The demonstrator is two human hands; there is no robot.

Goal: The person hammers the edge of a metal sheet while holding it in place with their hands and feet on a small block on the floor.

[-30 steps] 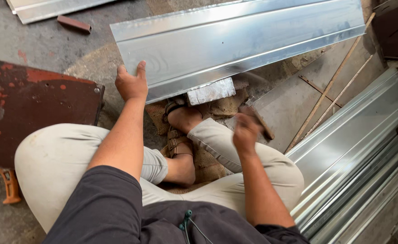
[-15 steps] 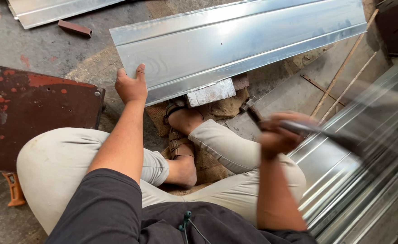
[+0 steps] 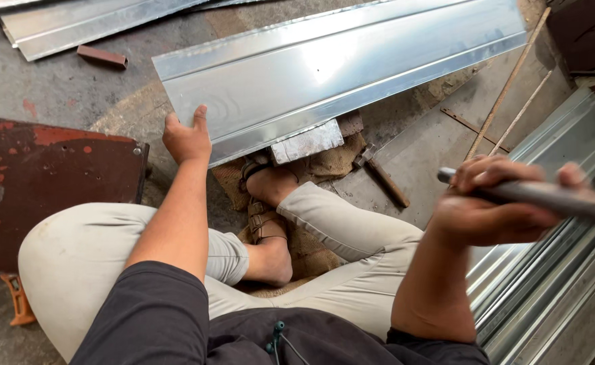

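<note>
I sit cross-legged on the floor. My left hand grips the near left corner of a long shiny metal sheet that lies across in front of me. Under the sheet's near edge a small grey metal block sticks out. My right hand is raised at the right, shut on a grey metal rod that points right and looks blurred. A hammer lies on the floor between my knee and the sheet.
A rusty dark red metal plate lies at the left. Stacked folded metal sheets lie at the right. More sheets and a small brown block lie at the far left. Two thin rods lean at the right.
My right hand has left the hammer on the floor, moved right and lifted a metal rod. The left hand has stayed on the sheet's corner.
</note>
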